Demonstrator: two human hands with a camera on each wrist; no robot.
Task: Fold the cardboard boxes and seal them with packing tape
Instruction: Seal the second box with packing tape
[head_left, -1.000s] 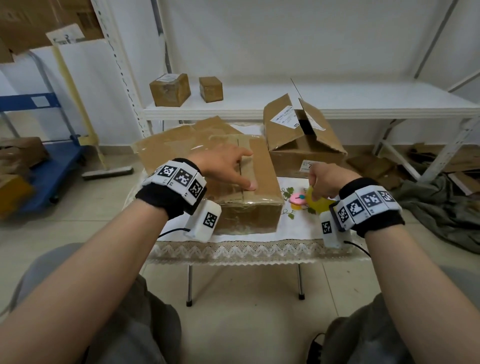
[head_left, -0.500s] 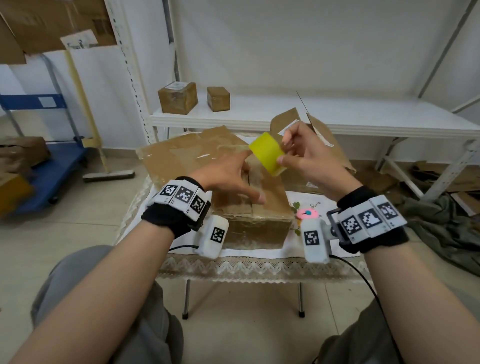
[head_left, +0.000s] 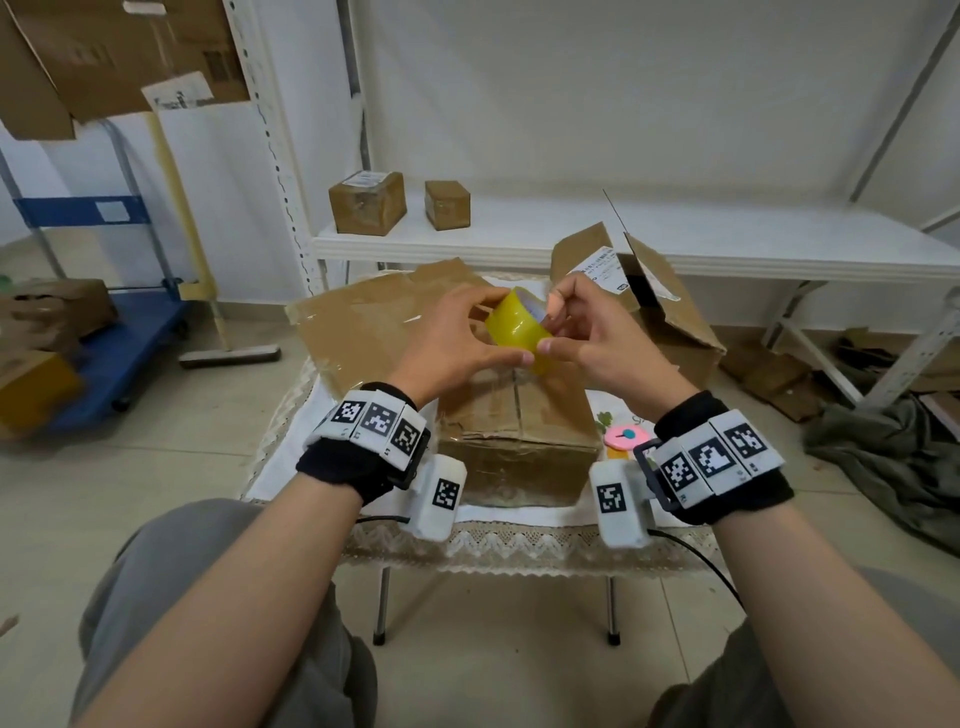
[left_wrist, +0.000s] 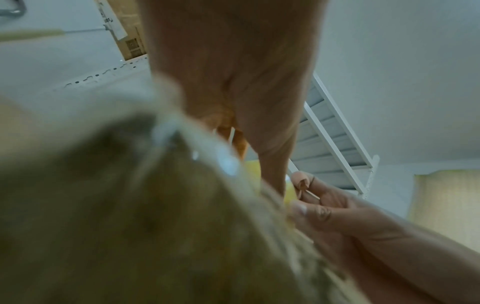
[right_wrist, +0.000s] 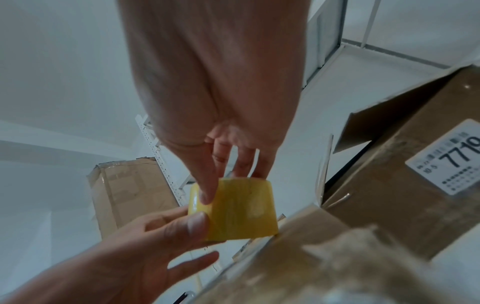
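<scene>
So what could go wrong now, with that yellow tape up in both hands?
1. Both the left hand and the right hand hold the tape roll, so nothing presses the closed box; its flaps might spring up.
2. The right fingers seem to hunt for the tape's end; it could tear or stick back.

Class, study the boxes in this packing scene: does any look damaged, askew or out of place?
Yes. The open box behind the right hand has flaps splayed at uneven angles. The closed box under both hands looks creased along its front top edge, with old tape wrinkled on it.
</scene>
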